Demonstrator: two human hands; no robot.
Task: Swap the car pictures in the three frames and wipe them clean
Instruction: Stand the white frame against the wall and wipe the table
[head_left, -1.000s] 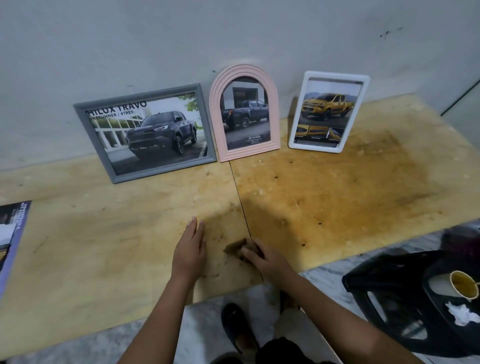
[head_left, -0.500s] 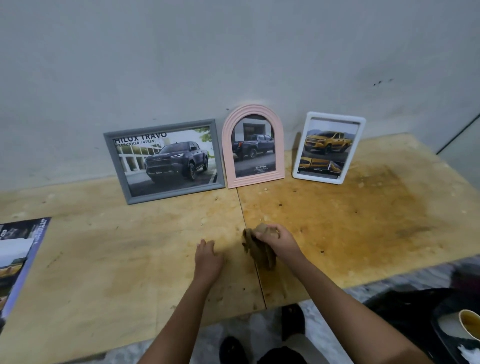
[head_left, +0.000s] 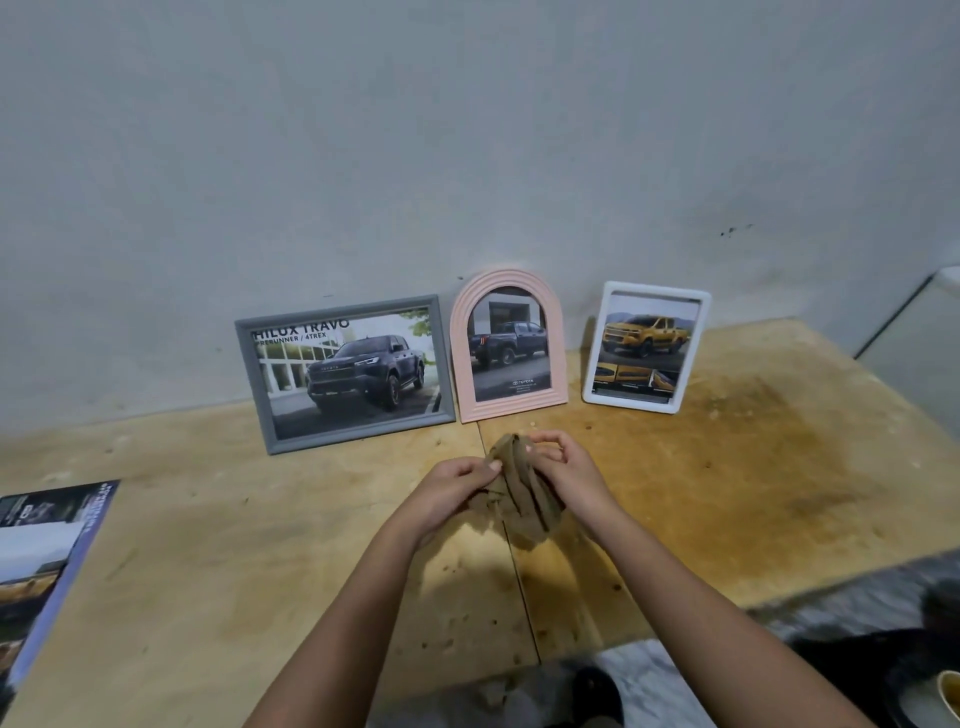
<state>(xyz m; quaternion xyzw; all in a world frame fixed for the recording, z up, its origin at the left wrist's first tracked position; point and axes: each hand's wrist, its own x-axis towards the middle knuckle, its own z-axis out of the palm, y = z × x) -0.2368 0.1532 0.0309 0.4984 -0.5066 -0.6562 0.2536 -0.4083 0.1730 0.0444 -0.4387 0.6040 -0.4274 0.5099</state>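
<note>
Three frames lean against the wall at the back of the plywood table (head_left: 208, 545). The grey frame (head_left: 345, 371) on the left shows a dark pickup. The pink arched frame (head_left: 508, 345) in the middle shows a dark blue pickup. The white frame (head_left: 645, 347) on the right shows a yellow pickup. In front of the pink frame, a crumpled brown cloth (head_left: 522, 491) hangs above the table between both hands. My left hand (head_left: 452, 491) pinches its left edge. My right hand (head_left: 569, 475) grips its right side.
A car brochure (head_left: 44, 566) lies flat at the table's left edge. A dark stain covers the right half of the table. A black chair with a paper cup (head_left: 948, 693) stands at the lower right. A shoe (head_left: 597, 696) shows below the table edge.
My right hand lifted the cloth off the table. My left hand left the tabletop and took hold of the cloth's other side. The camera tilted up.
</note>
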